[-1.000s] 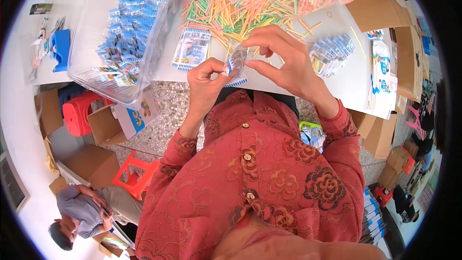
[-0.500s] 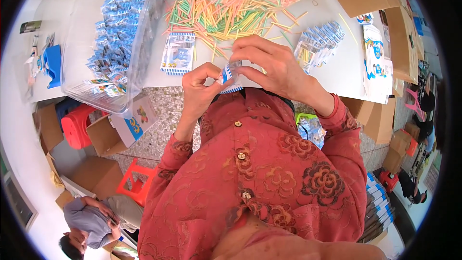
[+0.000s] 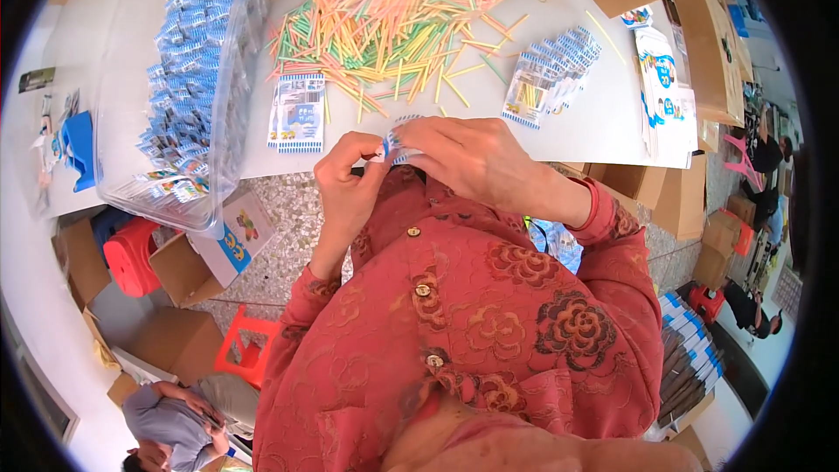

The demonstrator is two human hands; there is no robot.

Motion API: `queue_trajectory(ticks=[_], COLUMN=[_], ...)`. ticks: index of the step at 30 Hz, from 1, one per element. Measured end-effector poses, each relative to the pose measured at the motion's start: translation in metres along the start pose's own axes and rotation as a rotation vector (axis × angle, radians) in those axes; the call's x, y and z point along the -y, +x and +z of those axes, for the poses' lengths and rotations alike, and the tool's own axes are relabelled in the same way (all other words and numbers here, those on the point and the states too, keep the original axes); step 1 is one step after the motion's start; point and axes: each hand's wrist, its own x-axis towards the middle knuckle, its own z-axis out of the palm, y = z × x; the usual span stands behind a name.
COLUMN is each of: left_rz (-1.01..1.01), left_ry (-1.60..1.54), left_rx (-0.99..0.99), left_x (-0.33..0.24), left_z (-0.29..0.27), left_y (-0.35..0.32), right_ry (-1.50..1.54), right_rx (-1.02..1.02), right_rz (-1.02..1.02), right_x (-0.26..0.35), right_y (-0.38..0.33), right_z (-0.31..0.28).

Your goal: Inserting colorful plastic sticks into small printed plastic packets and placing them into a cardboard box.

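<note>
Over the near table edge, my left hand [image 3: 347,182] pinches one side of a small blue-and-white plastic packet [image 3: 391,148] between thumb and fingers. My right hand [image 3: 476,160] closes on its other side, its fingers covering much of it. Whether anything is inside cannot be seen. Left of my hands lies a short stack of flat blue-and-white packets [image 3: 297,115]. To the right, a fanned row of packets [image 3: 556,75] shows pale sticks inside. Beyond my hands spreads a heap of thin pink, yellow and green sticks [image 3: 384,44].
A clear plastic bin [image 3: 225,177] full of packets stands at the left table edge. Cardboard boxes [image 3: 699,52] and printed cards [image 3: 657,100] are at the right. Red stools [image 3: 134,258] stand on the floor. A seated person [image 3: 175,424] is at lower left.
My right hand has come down and closed over the packet, hiding more of it. The view has shifted, so the table's things appear further left.
</note>
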Motion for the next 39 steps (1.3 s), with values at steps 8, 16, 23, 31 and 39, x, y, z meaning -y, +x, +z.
queue_trajectory(ticks=[8,16,23,31,39], left_rz=[0.162,0.177,0.014,-0.099,-0.165], left_ry=[0.102,0.113,0.022,-0.185,-0.249], left_rx=[-0.058,-0.076,-0.076,-0.069,-0.185], left_x=[0.006,0.0,0.001,0.024,0.024], left_z=[0.011,0.019,0.022,0.009,-0.009], left_y=[-0.009,-0.005,-0.004,-0.004,0.002], right_ry=[0.027,-0.05,-0.035,0.27,-0.429], right_rx=[0.043,-0.015,0.056,-0.025,0.239], right_rz=[0.036,0.026,0.051,0.223,-0.085], right_x=[-0.002,-0.003,0.006,-0.039,-0.116], right_y=[-0.006,-0.002,0.001,0.011,0.011], right_z=[0.004,0.004,0.001,-0.026,-0.003])
